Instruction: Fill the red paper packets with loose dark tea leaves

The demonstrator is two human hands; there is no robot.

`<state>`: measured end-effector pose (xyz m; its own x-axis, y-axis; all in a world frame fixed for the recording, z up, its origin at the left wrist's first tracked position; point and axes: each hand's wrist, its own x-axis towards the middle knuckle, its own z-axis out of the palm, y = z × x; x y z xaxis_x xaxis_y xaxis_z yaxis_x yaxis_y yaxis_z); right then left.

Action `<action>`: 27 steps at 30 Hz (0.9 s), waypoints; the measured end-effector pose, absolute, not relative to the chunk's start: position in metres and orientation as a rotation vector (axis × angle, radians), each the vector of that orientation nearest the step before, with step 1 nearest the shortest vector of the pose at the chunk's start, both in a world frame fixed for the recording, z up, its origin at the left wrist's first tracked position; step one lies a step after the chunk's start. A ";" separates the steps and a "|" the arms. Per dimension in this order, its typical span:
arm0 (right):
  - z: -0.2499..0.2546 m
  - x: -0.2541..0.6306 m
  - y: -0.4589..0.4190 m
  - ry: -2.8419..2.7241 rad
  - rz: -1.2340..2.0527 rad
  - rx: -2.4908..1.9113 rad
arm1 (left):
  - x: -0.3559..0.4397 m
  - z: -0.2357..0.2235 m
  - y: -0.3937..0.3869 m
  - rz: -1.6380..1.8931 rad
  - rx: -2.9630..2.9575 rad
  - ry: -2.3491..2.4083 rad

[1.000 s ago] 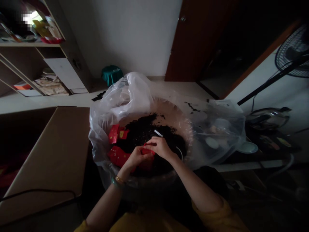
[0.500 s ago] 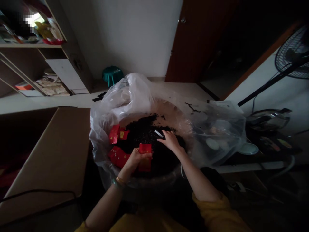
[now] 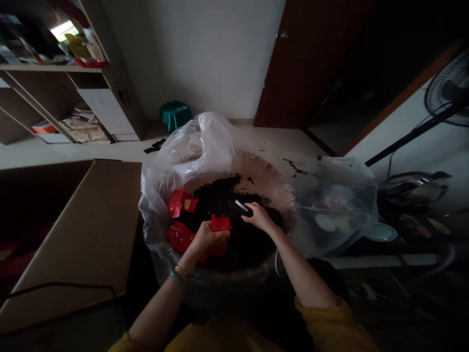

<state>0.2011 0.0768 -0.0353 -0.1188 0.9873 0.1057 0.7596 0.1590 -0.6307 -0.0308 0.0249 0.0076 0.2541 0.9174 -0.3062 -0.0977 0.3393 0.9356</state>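
A wide round container lined with clear plastic [image 3: 216, 129] holds a heap of loose black, leaf-like material [image 3: 216, 190]. Over its near part, my left hand [image 3: 205, 239] is closed around a small red packet [image 3: 220, 223], which is held upright, its lower part behind my fingers. To the right, my right hand [image 3: 258, 216] grips a small dark object with a pale straight edge [image 3: 241, 205], just above the black heap; its exact kind is unclear. More red packets, one upright with a gold label [image 3: 187, 204] and some lying flat [image 3: 179, 237], rest at the container's left side.
On the left stands an open cardboard box [image 3: 76, 230] with red things inside. Clear plastic sheeting [image 3: 340, 210] covers dishes on the right, near a kettle [image 3: 417, 188] and a fan [image 3: 449, 93]. A green-covered stool [image 3: 176, 115] is by the wall.
My left hand has tilted the red packet, so less of its lower front shows. My right hand has drawn its fingers closer around the dark object. The whole view has shifted slightly.
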 end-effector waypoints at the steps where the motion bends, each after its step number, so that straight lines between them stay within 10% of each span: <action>1: -0.033 0.202 0.077 -1.926 0.588 -1.641 | -0.031 0.008 0.025 0.867 0.981 1.083; 27: 0.063 0.143 0.032 -2.266 0.731 -1.273 | -0.026 0.014 0.021 0.906 1.003 1.000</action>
